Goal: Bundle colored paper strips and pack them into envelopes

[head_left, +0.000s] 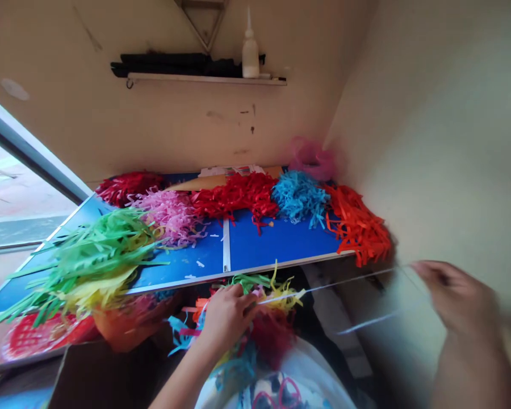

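Note:
A bundle of many-coloured paper fringe (276,335) hangs at my lap, with blue, red, yellow, green and orange strips. My left hand (230,312) is closed at the top of it, where a thin white string (336,284) starts; the fingertips partly hide the grip. Off to the right, my right hand (455,292) is raised and blurred, its fingers pinching the string. The string is stretched nearly straight between both hands, and a loose length trails back below the right hand.
On the blue table (204,258) lie heaps of fringe: green (97,238), pink (168,213), red (242,196), light blue (300,196) and orange (357,221). A red basket (38,338) is at lower left. A wall shelf (204,78) bears a white nozzle bottle (250,57). Walls stand behind and right.

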Demonstrator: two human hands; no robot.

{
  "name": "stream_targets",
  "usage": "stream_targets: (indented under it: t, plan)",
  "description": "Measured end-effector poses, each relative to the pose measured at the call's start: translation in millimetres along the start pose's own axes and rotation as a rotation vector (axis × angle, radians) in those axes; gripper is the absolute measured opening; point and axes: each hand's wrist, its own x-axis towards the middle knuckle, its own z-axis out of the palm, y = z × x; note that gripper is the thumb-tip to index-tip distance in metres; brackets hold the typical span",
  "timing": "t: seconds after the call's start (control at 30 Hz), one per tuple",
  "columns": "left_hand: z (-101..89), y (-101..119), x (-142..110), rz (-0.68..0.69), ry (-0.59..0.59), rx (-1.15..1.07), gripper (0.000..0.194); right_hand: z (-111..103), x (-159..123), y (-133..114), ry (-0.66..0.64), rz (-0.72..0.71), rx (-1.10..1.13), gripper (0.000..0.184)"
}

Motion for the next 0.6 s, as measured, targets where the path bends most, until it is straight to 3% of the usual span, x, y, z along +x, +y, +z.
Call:
stream_targets:
  t: [0.1, 0.17, 0.2, 0.23, 0.3, 0.43, 0.6]
  plan:
    - [-0.3, 16.1, 9.6, 0.016, -0.015, 0.018, 0.019, 34.6, -28.8, -47.8, -0.089, -0.239, -0.029, 0.017]
    - [-0.6, 23.7, 13.5, 0.038, -0.01, 0.01, 0.019, 63.4, -63.6, -94.3, -0.285, -0.448, 0.192, 0.026]
    - [-1.5, 25.7, 13.9, 0.045, -0.003, -0.001, 0.019, 77.2, -80.8, -116.3, -0.447, -0.515, 0.293, 0.035]
    - [-3.1, 26.1, 13.1, 0.048, 0.007, -0.022, 0.02, 89.4, -95.7, -135.1, -0.545, -0.544, 0.381, 0.04]
    - [-9.2, 22.9, 7.8, 0.043, 0.033, -0.109, 0.021, 107.0, -114.0, -159.9, -0.679, -0.438, 0.509, 0.035]
    - [-28.3, 8.4, -7.8, 0.015, 0.011, -0.432, 0.029, 115.7, -111.6, -166.7, -0.812, -0.239, 0.633, 0.016]
    - [-37.9, -1.9, -13.0, -0.019, -0.058, -0.607, 0.025, 107.9, -99.8, -164.9, -0.849, -0.276, 0.669, 0.013]
